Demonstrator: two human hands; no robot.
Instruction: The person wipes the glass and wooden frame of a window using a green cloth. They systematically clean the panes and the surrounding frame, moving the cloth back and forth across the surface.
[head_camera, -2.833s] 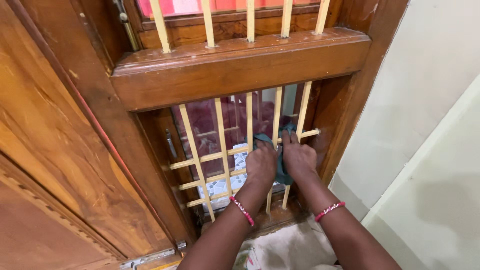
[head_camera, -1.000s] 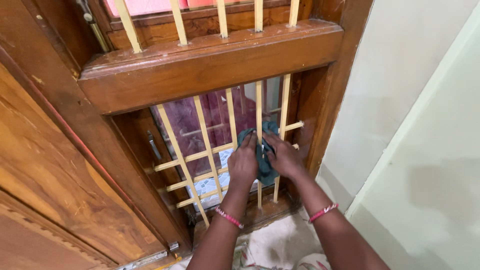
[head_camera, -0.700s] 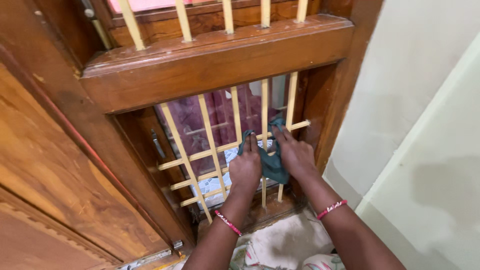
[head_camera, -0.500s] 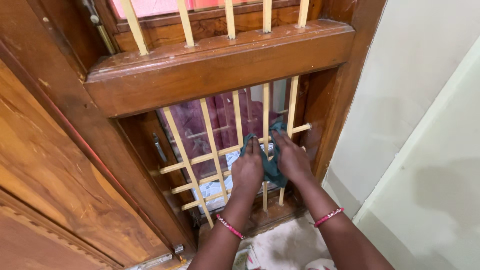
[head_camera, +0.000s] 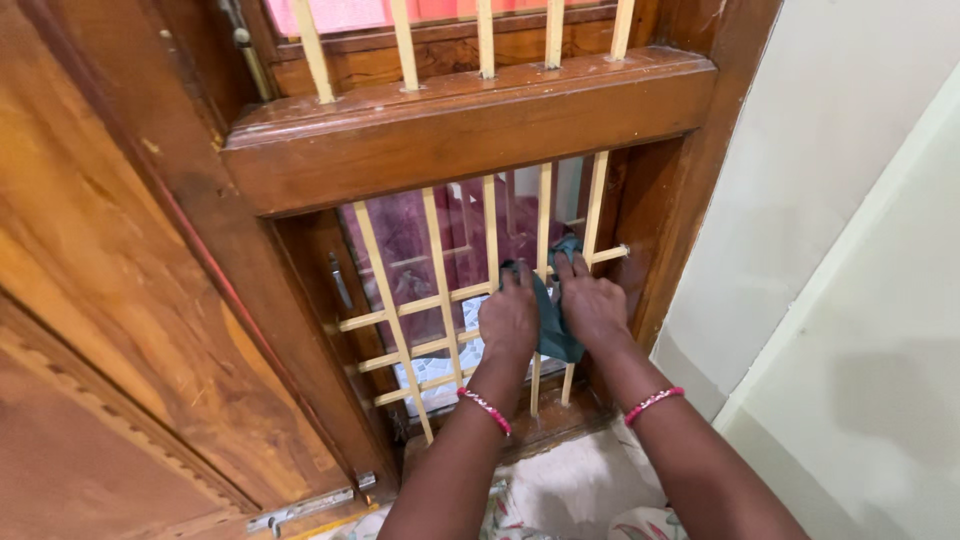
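Nearest are two forearms with pink bracelets. The left hand (head_camera: 508, 318) and the right hand (head_camera: 592, 305) both press and grip a dark green cloth (head_camera: 550, 320) against the cream window bars (head_camera: 440, 290), low at the grille's right side. Beyond hangs a maroon curtain (head_camera: 400, 235).

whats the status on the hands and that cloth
Left hand and right hand both gripping teal cloth. Cloth wrapped on cream window bar. Nothing blocking.
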